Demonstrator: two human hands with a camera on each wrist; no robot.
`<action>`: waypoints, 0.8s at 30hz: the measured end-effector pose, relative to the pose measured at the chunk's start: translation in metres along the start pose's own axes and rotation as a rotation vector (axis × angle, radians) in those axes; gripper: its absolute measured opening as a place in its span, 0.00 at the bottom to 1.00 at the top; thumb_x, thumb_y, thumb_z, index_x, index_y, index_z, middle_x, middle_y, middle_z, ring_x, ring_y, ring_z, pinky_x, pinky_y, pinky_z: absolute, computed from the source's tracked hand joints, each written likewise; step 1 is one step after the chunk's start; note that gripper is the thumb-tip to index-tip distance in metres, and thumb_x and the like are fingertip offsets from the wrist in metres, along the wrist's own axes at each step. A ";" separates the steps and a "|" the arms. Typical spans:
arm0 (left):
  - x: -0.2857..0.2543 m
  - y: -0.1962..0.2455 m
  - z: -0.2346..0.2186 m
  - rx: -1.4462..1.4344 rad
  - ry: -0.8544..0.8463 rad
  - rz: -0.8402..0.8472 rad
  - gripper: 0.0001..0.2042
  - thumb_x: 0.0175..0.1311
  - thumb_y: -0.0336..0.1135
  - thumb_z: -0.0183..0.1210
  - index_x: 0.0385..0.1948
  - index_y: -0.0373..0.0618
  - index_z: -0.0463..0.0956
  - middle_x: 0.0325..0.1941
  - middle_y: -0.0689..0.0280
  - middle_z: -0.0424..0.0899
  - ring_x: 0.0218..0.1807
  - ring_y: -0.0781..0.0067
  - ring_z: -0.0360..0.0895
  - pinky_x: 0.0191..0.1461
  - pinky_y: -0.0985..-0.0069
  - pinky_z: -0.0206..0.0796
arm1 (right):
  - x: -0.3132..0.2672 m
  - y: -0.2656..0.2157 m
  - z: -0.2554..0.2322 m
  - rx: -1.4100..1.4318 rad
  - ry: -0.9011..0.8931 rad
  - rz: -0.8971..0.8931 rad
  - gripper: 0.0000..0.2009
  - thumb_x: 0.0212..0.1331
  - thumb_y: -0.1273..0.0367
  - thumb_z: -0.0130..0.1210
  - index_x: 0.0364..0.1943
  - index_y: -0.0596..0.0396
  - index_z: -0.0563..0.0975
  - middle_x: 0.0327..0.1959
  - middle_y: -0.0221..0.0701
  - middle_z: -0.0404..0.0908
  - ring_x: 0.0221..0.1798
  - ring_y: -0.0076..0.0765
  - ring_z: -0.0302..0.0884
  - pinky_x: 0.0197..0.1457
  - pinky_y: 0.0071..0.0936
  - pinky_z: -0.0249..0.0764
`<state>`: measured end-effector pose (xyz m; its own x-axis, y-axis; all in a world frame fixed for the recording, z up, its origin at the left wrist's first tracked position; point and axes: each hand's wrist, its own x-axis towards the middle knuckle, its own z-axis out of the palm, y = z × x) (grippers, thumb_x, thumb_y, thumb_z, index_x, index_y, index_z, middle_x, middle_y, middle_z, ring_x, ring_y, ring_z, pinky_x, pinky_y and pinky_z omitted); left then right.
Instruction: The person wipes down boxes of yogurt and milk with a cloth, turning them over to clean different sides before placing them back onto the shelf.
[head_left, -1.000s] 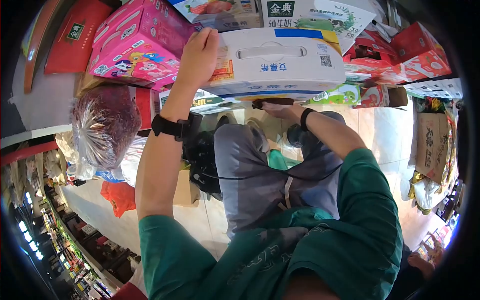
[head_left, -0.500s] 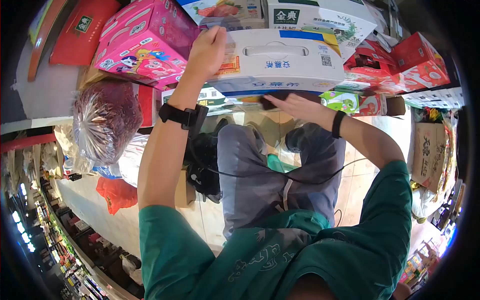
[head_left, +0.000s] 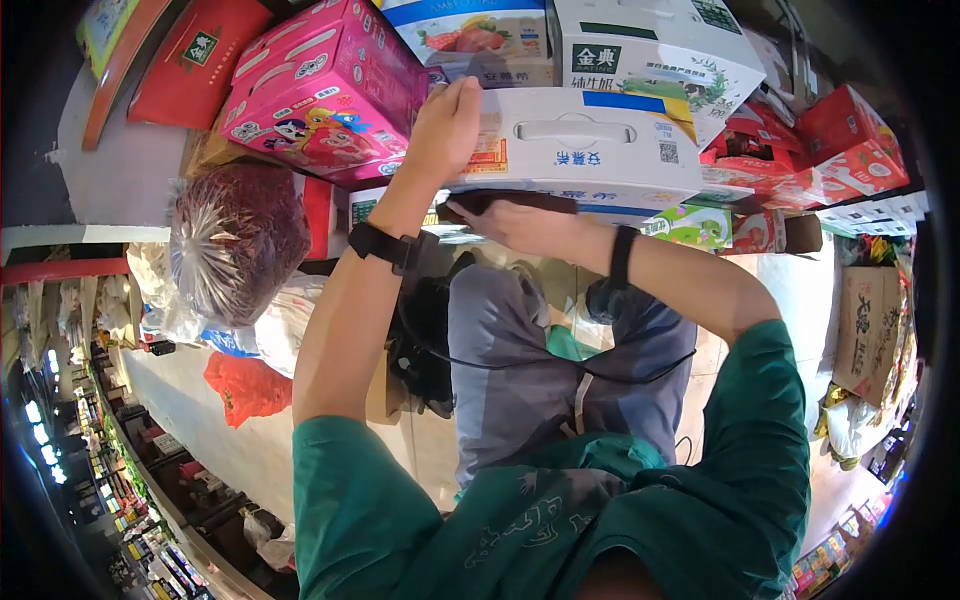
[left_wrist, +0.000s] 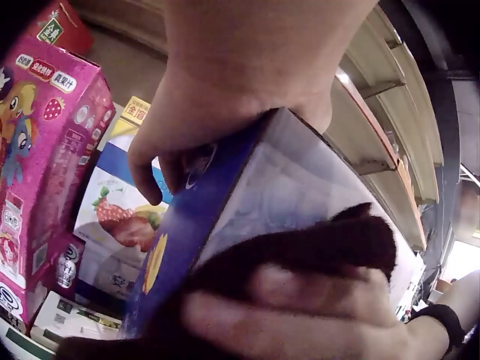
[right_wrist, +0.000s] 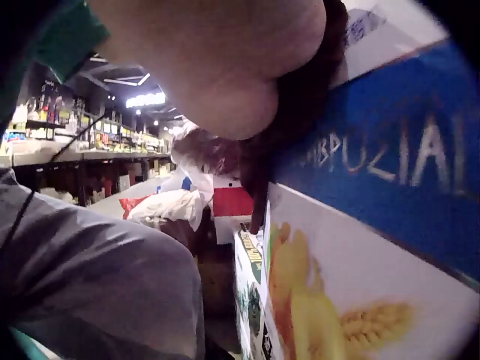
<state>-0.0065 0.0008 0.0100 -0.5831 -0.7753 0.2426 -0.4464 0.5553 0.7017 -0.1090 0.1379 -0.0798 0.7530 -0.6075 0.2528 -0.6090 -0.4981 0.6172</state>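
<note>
Upper centre of head view: left hand (head_left: 445,125) grips left end of white milk carton (head_left: 590,140) atop stacked boxes; right hand (head_left: 510,222), fingers flat, presses dark cloth (head_left: 480,203) against carton's near face. Pink carton (head_left: 320,95) at upper left.

The right hand (head_left: 520,222) covers most of the dark cloth (head_left: 470,203), and the white carton's (head_left: 590,140) underside stays hidden.

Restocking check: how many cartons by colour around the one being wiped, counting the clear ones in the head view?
White cartons: 3, wiped carton, milk carton, strawberry carton
Pink cartons: 1, pink carton
Total: 4
</note>
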 end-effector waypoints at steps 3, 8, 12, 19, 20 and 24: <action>0.002 0.000 0.001 -0.053 0.005 -0.042 0.20 0.72 0.45 0.38 0.39 0.36 0.72 0.41 0.43 0.76 0.48 0.39 0.70 0.53 0.56 0.62 | -0.037 0.017 -0.024 0.129 -0.029 0.152 0.25 0.55 0.69 0.47 0.60 0.55 0.70 0.59 0.32 0.72 0.50 0.28 0.71 0.55 0.25 0.65; -0.002 0.010 -0.003 0.002 -0.009 0.056 0.17 0.72 0.41 0.38 0.41 0.36 0.72 0.42 0.47 0.77 0.47 0.41 0.70 0.53 0.57 0.62 | -0.102 0.076 -0.101 0.413 0.096 0.639 0.22 0.55 0.73 0.50 0.58 0.50 0.72 0.64 0.35 0.69 0.64 0.42 0.67 0.65 0.40 0.64; -0.003 0.010 -0.003 0.056 -0.035 0.067 0.12 0.69 0.35 0.42 0.42 0.35 0.71 0.42 0.51 0.77 0.47 0.45 0.70 0.51 0.58 0.64 | -0.117 0.101 -0.130 0.733 -0.008 0.771 0.20 0.56 0.74 0.52 0.55 0.54 0.73 0.63 0.40 0.68 0.64 0.50 0.66 0.68 0.43 0.61; -0.007 -0.006 -0.001 0.188 0.036 0.291 0.11 0.60 0.27 0.49 0.43 0.35 0.70 0.44 0.53 0.74 0.46 0.51 0.71 0.48 0.63 0.67 | -0.117 0.139 -0.101 0.948 0.005 0.967 0.17 0.64 0.73 0.46 0.58 0.54 0.70 0.63 0.44 0.67 0.66 0.52 0.63 0.69 0.39 0.60; -0.008 -0.010 0.001 0.204 0.090 0.337 0.10 0.61 0.26 0.49 0.43 0.35 0.70 0.43 0.53 0.74 0.46 0.51 0.71 0.47 0.62 0.67 | -0.115 0.143 -0.096 0.933 -0.001 0.966 0.18 0.64 0.73 0.46 0.58 0.54 0.70 0.63 0.45 0.68 0.66 0.52 0.63 0.69 0.39 0.60; -0.008 -0.002 -0.002 0.253 0.214 0.415 0.09 0.63 0.28 0.48 0.42 0.37 0.70 0.43 0.53 0.74 0.46 0.51 0.71 0.45 0.59 0.67 | -0.110 0.148 -0.077 0.833 0.018 0.895 0.20 0.61 0.74 0.48 0.59 0.53 0.69 0.60 0.47 0.70 0.63 0.54 0.65 0.67 0.40 0.62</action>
<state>0.0003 0.0059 0.0077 -0.6055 -0.5044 0.6156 -0.3731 0.8631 0.3404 -0.2628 0.1793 0.0411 -0.0139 -0.9336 0.3580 -0.8823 -0.1570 -0.4438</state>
